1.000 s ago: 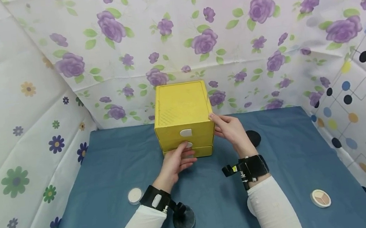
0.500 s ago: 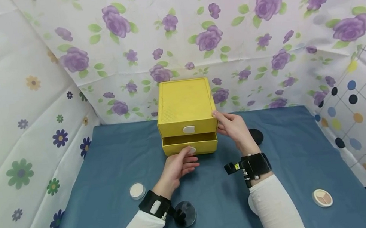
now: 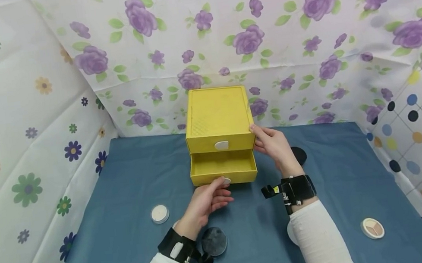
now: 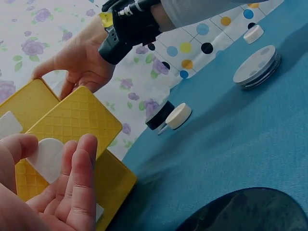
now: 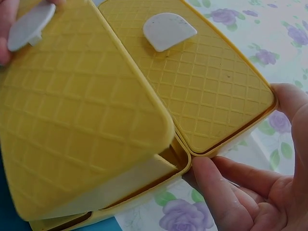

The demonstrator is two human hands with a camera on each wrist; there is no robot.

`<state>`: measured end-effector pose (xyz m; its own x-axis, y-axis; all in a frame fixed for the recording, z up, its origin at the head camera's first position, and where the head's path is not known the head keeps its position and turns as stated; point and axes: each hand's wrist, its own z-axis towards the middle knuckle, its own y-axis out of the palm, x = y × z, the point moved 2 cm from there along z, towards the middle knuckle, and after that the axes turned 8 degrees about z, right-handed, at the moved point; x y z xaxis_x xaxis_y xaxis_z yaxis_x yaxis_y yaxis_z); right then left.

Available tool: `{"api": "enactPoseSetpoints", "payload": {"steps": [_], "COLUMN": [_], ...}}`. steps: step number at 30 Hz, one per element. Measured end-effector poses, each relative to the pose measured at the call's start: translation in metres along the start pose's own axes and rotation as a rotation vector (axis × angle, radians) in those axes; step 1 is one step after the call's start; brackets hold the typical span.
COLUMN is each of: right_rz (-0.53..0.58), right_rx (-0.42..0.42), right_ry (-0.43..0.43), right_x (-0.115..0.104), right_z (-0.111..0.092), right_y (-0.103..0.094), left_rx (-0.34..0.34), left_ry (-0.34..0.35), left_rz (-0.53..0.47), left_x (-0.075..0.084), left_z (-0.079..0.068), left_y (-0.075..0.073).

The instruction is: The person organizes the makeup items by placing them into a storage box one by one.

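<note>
"Firstly, the main item?"

"One yellow box-shaped drawer unit (image 3: 218,111) with white rounded tabs (image 4: 47,160), standing at the back of the blue-cloth-covered table (image 3: 141,174); middle drawer (image 3: 205,179) pulled out."

"Left hand (image 3: 203,204)?"

"Thumb and fingers pinching that drawer's tab."

"Right hand (image 3: 274,147)?"

"Gripping the unit's front right edge."

"Also listed?"

"One round black disc (image 3: 214,241), near the left hand; one round pale three-section compact (image 3: 373,228), far right."

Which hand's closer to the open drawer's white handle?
Left. The left hand grips the white handle; the right hand is higher, to its right, holding the yellow cabinet.
</note>
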<state>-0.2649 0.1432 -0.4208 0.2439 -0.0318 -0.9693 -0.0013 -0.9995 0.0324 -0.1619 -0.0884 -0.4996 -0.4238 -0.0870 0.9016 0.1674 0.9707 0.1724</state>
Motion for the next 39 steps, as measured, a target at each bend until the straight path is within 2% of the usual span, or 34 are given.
{"api": "enactPoseSetpoints", "payload": {"steps": [15,29,39], "right_rz": [-0.013,-0.035,-0.031], "right_rx": [0.014,0.023,0.03], "right_ry": [0.0,-0.012,-0.005], "right_x": [-0.001,-0.001,-0.001], "right_z": [-0.002,-0.002,-0.002], "right_y": [-0.002,0.0,0.001], "left_rx": [-0.028,-0.036,-0.031], "left_ry": [0.012,0.017,0.02], "left_rz": [0.051,0.054,0.049], "left_x": [-0.002,-0.006,-0.009], "left_z": [-0.011,-0.018,-0.018], "left_y": [0.001,0.0,-0.002]}}
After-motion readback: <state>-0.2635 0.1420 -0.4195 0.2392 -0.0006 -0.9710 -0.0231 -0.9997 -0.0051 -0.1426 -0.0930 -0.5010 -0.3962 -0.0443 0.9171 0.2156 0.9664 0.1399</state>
